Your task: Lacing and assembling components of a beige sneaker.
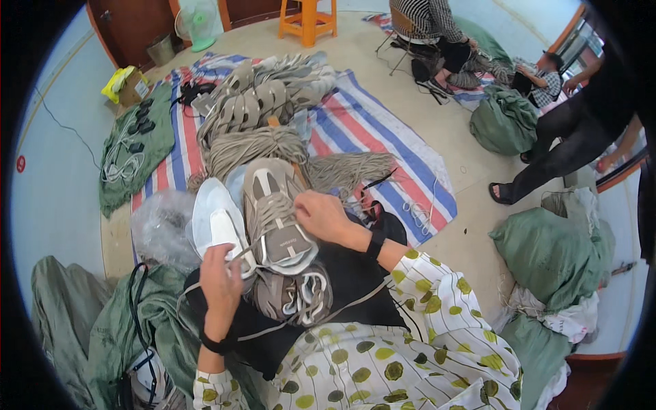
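A grey-beige shoe upper [263, 181] with a dark tongue lies in front of me, its laces crossing its middle. My right hand [324, 217] is at the upper's right edge, fingers curled together by the eyelets; what is between the fingertips is hidden. A flat shoelace [254, 247] runs from the upper to my left hand [220, 277], whose thumb and fingers pinch it. Beside that hand lies a white shoe-shaped piece [222, 222]. Closer to me, another grey upper [292, 297] rests on the black cloth [362, 290] over my lap, with loose lace trailing both ways.
Bundled laces [256, 147] and stacked uppers [253, 102] lie ahead on a striped sheet [383, 130]. Green sacks [557, 239] stand right, more green cloth [113, 342] left. A person [581, 123] stands at right; others sit behind. An orange stool [307, 24] is at the back.
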Tool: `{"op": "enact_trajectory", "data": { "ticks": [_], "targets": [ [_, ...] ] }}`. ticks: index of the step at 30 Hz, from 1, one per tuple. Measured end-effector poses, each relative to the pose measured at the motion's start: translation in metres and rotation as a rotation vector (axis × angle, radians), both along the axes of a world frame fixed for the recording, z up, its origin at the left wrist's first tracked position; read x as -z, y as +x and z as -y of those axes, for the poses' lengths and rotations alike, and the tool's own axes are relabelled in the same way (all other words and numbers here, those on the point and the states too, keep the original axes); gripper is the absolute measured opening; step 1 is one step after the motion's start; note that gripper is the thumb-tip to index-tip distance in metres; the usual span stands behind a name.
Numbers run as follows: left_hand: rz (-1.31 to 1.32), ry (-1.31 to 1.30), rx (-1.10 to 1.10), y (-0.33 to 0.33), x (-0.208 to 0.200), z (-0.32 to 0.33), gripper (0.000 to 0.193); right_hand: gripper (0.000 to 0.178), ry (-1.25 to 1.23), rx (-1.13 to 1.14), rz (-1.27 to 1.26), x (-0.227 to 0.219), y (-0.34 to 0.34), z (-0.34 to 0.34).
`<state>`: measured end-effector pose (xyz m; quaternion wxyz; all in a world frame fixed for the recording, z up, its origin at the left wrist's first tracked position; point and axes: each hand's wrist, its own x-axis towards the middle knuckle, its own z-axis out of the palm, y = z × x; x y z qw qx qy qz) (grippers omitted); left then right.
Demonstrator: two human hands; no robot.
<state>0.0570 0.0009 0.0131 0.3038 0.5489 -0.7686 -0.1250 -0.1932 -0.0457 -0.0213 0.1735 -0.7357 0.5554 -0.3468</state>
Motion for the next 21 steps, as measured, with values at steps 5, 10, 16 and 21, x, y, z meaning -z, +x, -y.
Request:
{"op": "enact_trajectory", "data": {
  "ticks": [5, 10, 16, 21],
  "targets": [
    [-0.008, -0.009, 0.111, -0.051, 0.003, 0.022, 0.028, 0.007, -0.166, 0.138, -0.107, -0.011, -0.014, 0.013],
    [0.041, 0.077, 0.046, -0.064, 0.011, 0.034, 0.02, 0.008, -0.102, 0.098, -0.004, -0.011, -0.018, 0.013],
    [0.208, -0.032, 0.098, -0.06, 0.021, 0.039, 0.013, 0.01, 0.076, 0.119, 0.116, 0.0, -0.015, 0.014],
    [0.292, -0.124, 0.049, -0.06, 0.009, 0.041, 0.01, 0.015, 0.224, 0.07, 0.193, -0.006, -0.022, 0.016]
  ]
}}
